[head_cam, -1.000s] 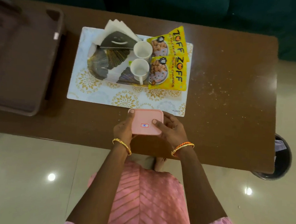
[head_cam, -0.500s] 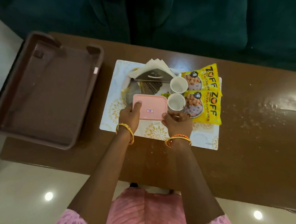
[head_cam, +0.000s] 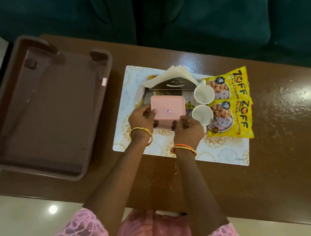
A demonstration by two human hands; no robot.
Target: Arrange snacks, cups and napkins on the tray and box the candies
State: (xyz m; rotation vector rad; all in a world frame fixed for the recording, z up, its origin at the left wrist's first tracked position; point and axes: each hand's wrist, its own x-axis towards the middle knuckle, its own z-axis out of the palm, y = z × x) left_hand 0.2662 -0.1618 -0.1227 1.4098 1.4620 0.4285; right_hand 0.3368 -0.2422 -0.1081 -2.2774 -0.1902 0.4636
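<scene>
Head view: both hands, left hand [head_cam: 142, 117] and right hand [head_cam: 188, 128], grasp the closed pink square plastic box [head_cam: 167, 109] over the patterned tray [head_cam: 140, 93]; 2 white cups [head_cam: 203, 94], napkins and snack packets already sit arranged.

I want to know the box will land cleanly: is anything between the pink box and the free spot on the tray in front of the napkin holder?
Nothing visible. Both hands, left hand and right hand, hold the pink box over the tray. The napkin holder lies behind it and the two cups to its right, beside its path.
</scene>
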